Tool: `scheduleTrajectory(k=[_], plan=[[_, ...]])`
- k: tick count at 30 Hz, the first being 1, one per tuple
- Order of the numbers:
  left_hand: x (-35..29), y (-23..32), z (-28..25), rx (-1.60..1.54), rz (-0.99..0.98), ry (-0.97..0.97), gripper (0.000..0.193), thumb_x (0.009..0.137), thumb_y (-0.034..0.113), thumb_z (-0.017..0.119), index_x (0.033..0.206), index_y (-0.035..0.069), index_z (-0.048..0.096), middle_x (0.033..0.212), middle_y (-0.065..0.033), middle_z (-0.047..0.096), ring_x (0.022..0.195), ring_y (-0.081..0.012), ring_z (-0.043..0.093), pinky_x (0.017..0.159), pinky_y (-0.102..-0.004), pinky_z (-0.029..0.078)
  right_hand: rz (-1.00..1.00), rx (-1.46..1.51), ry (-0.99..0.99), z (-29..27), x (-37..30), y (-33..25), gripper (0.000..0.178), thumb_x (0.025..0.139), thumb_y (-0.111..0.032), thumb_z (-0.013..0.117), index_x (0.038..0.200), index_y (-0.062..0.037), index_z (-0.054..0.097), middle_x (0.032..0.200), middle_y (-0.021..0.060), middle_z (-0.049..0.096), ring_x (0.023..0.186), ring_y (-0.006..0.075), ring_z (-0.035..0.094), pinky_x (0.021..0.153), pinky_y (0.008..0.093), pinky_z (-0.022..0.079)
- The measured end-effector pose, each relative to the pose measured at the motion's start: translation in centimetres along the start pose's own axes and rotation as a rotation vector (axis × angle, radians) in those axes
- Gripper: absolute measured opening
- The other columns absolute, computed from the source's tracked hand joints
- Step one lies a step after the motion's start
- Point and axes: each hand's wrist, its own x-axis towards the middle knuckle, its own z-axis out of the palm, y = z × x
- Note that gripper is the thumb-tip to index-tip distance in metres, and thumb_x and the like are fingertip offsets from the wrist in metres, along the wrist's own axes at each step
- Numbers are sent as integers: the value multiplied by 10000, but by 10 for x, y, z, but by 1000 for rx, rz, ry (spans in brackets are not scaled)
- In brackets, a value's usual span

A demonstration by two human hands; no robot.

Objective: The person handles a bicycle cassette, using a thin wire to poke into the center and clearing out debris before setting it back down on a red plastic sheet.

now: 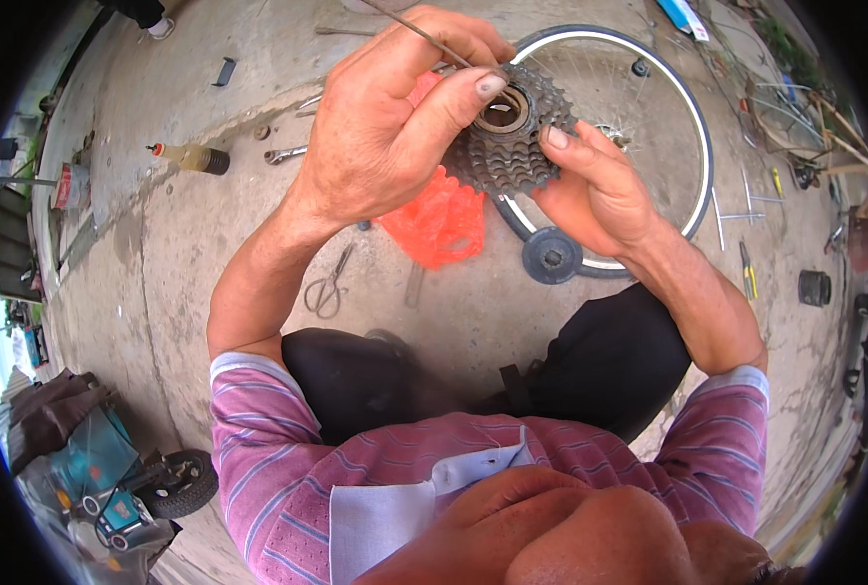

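Dark, greasy, toothed metal bicycle sprocket cluster (517,161) is off the ground, held up between both hands, with its round open bore facing up; wheel lies beyond and below it. Right grip (600,190) is clamped on the cluster's right side, thumb on the teeth, other fingers mostly hidden underneath. Left grip (390,122) is pinched together on a thin brownish metal rod (419,32), thumb tip beside the bore; can't tell whether the rod's end touches the cluster. Handling, my read: dense for its size, fully rigid, hard to break, slick where oily, teeth likely to nip skin. Best hold: cradle the big sprockets from below and outside, thumb on the step, bore clear. Count: one cluster (several stacked sprockets, exact number unreadable), one rod, one black-tyred spoked wheel (706,146), one crumpled translucent orange-red plastic bag (444,222), one flat round black disc (552,255), one pair of dark metal scissors (327,292), one yellowish liquid bottle with a dark base (192,157), one pair of yellow-and-black-handled pliers (748,271). Silver wrench (286,154): at least one, left hand hides the rest there.
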Motion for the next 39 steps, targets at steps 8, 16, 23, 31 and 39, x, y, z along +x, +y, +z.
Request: scheduleTrajectory(k=[8, 16, 23, 31, 39], plan=[[1, 6, -3, -75, 16, 14, 112, 982, 49, 567, 1052, -34, 596, 1134, -144, 647, 1015, -160, 615, 906, -292, 501, 11, -1, 3, 1, 0, 1, 401, 1010, -178, 548, 1354, 20, 487, 1307, 110, 587, 1238, 212, 542, 1102, 410, 397], [0, 5, -1, 3, -8, -11, 112, 982, 66, 578, 1045, -24, 602, 1105, -131, 658, 994, -152, 616, 878, -286, 499, 27, -8, 17, 2, -1, 1, 430, 1000, -195, 569, 1360, 21, 479, 1305, 113, 585, 1242, 217, 540, 1101, 409, 398], [5, 9, -5, 164, -10, -105, 110, 975, 63, 586, 1018, -33, 621, 1096, -124, 664, 996, -162, 624, 885, -292, 500, 37, -12, 11, 3, -1, -1, 436, 998, -201, 575, 1355, 28, 475, 1304, 122, 582, 1240, 219, 543, 1099, 407, 400], [0, 6, -5, -84, -82, -87, 113, 981, 38, 561, 1031, -45, 621, 1127, -141, 647, 1014, -170, 616, 897, -299, 492, 45, -34, 17, 5, -2, -2, 453, 992, -218, 588, 1353, 30, 475, 1312, 122, 578, 1247, 221, 538, 1101, 409, 395], [2, 5, -8, 128, -12, -139, 87, 955, 21, 589, 994, -48, 626, 1107, -153, 658, 1014, -189, 626, 893, -300, 495, 50, -32, 15, 5, -1, -2, 459, 989, -221, 592, 1356, 25, 469, 1310, 118, 578, 1253, 223, 534, 1107, 419, 388]])
